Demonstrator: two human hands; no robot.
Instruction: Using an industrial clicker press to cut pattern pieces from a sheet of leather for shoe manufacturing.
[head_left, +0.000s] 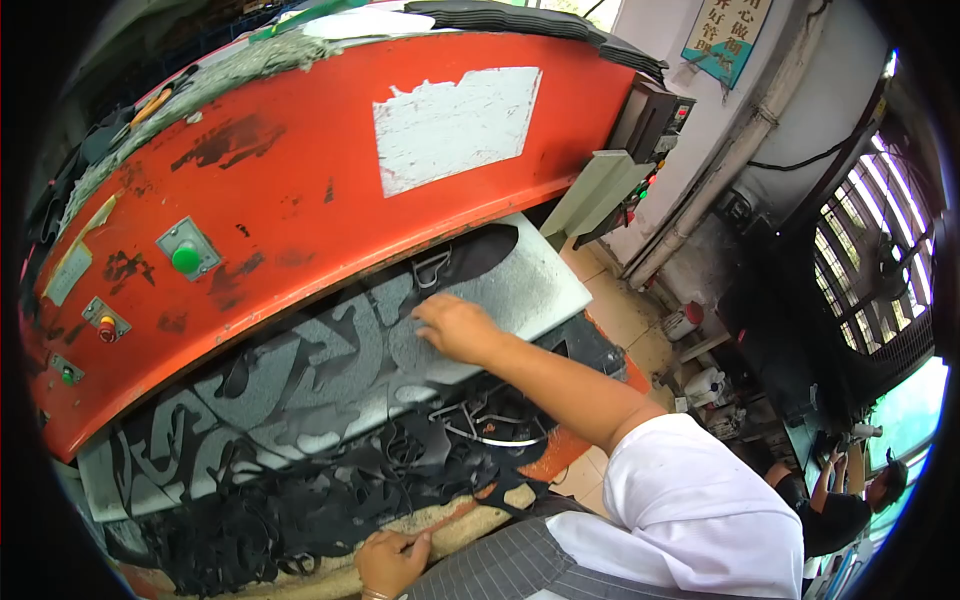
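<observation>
Left hand point(393, 565) near, fingers curled, grip unclear; far, a metal die point(433, 264) on cut black sheet point(485, 252); right hand point(455, 328) just near it — fingers bent, contact unclear; step looks like die placement — next calls for careful alignment.

Glaring window point(858, 215) at right, bent edges, black corners

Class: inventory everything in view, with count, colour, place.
Machine: one, orange, upper left
Buttons: two, green, machine front
Knob: one, red, between them
Board: one, pale grey, below machine
Scraps: many, black, on and before board
Metal frames: at least two, silver, board and scraps
Control box: one, dark, machine's right
Sign: one, cream and teal, wall
Fan: one, dark, right
Clutter: uncounted, mixed, right floor
Coworker: one, black clothes, right
Left hand: one, bare, bottom
Right hand: one, bare, over board
</observation>
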